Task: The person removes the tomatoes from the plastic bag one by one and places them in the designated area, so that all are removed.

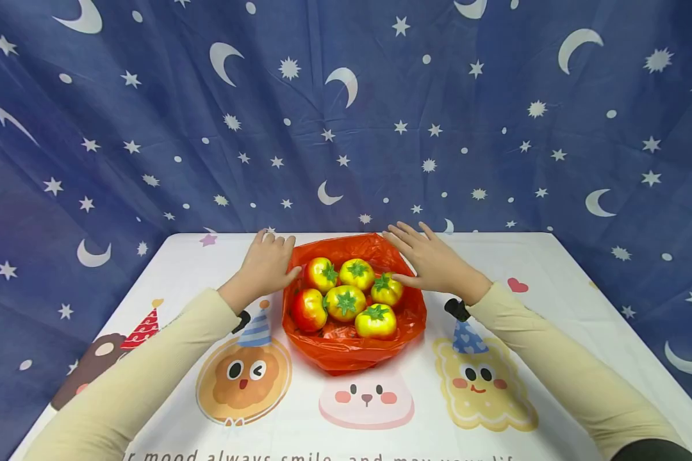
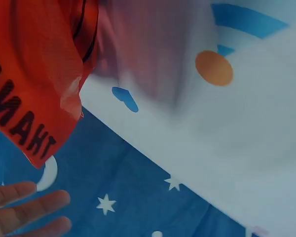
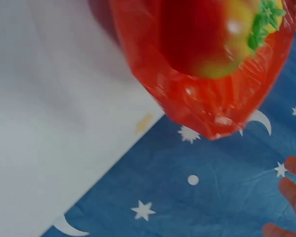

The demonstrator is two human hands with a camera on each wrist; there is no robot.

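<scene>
Several yellow-and-red tomatoes (image 1: 345,303) with green star-shaped tops, smooth and shiny, lie in an opened red plastic bag (image 1: 346,355) at the middle of the table. Beside the bag's left rim is my left hand (image 1: 265,266); its thumb points toward the bag, and in the left wrist view its fingers (image 2: 32,210) extend apart from the plastic. My right hand (image 1: 432,259) hovers at the bag's right rim, fingers spread, its thumb overlapping the rightmost tomato. Whether that thumb touches the tomato, I cannot tell. Neither hand grips anything.
A white tablecloth (image 1: 300,410) with cartoon prints covers the table. Behind its far edge hangs a dark blue curtain (image 1: 380,186) with moons and stars. Dark wrist-worn devices (image 1: 457,310) show under both wrists.
</scene>
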